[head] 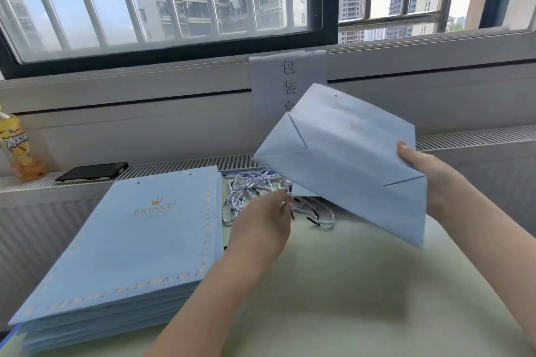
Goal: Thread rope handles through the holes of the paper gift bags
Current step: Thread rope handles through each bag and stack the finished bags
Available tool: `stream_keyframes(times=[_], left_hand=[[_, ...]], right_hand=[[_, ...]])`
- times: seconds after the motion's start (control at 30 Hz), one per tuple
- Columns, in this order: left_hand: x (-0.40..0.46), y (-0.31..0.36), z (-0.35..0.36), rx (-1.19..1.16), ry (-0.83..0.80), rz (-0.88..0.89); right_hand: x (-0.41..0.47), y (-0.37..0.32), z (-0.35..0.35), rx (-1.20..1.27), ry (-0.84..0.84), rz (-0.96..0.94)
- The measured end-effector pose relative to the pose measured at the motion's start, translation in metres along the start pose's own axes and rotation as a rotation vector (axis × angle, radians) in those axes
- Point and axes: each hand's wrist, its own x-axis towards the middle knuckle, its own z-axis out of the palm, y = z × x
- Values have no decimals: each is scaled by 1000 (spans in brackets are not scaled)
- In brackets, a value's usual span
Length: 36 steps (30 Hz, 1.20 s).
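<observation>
Folded pale-blue gift bag [348, 153] held tilted above the worktop [333, 284], right hand [426, 174] in a closed grip on its edge. Left hand [261, 220] over the rope handles [255, 188], fingertips blurred, grip unclear. Bag stack [130, 246] left, partly cut off.

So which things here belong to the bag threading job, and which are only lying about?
Job: held paper bag, stack of flat bags, rope handles, left hand, right hand.
Lying about: yellow drink bottle, black phone, paper sign.
</observation>
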Motion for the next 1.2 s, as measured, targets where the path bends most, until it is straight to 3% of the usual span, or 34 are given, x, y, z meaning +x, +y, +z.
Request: stream_keyframes(times=[0.1, 0.2, 0.27, 0.37, 0.53, 0.67, 0.77, 0.87, 1.03, 1.13, 1.2], left_hand=[[-1, -4, 2, 186, 30, 68], [-3, -8, 10, 403, -88, 9], [-3, -9, 11, 460, -145, -49], [-4, -10, 12, 402, -99, -91], [-4, -11, 10, 346, 11, -74], [-2, -18, 12, 214, 138, -32], [0, -14, 13, -46, 309, 37], [3, -5, 2, -566, 351, -17], [7, 0, -20, -1594, 140, -270], [4, 7, -23, -1721, 10, -261], [-1, 14, -23, -1673, -41, -202]], right_hand=[[4, -1, -12, 90, 65, -16], [8, -1, -19, 52, 179, -64], [7, -6, -20, -6, 207, -91], [1, -16, -22, -76, 203, -152], [-13, -29, -34, -478, 214, -369], [-4, -22, -34, -905, 291, -354], [6, -10, -28, -1104, 295, -346], [2, -2, -15, -1250, 257, -276], [-11, -6, -5, -1607, 209, -58], [-19, -5, 10, -1634, 201, -267], [-31, 2, 30, -1372, -32, -417]])
